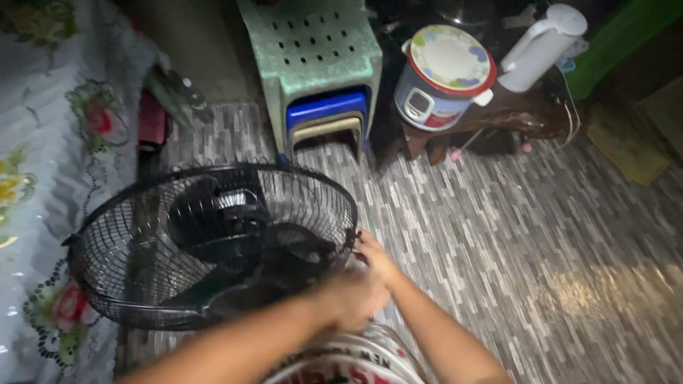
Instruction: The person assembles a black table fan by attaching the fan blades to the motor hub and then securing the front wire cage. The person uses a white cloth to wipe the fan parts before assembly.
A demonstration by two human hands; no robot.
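Head view, looking down into a dim room. A black electric fan (213, 245) is lying on a grey patterned floor (541, 235), its round wire guard (107, 284) facing up, filling the lower left of the picture. The person's two bare arms are reaching in from six o'clock. The right hand (375, 254) is touching the guard's rim at its three o'clock edge, fingers pinched narrowly on what looks like a small clip there; whether it is actually gripping is too dark to tell. The left hand (348, 299) is sitting just below it, blurred, close to the rim at about four o'clock; its grip cannot be told.

Judging by the hands, the person is working at the guard's edge fastening. The next move would seem to call for a firm pinch on the clip while the other hand steadies the cage.

At twelve o'clock from the fan, stacked plastic stools (320, 78) are standing, green over blue. At one o'clock, a rice cooker (442, 78) with a floral lid and a white kettle (541, 46) are resting on a low dark stand. A floral cloth (39, 163) is running along nine o'clock.
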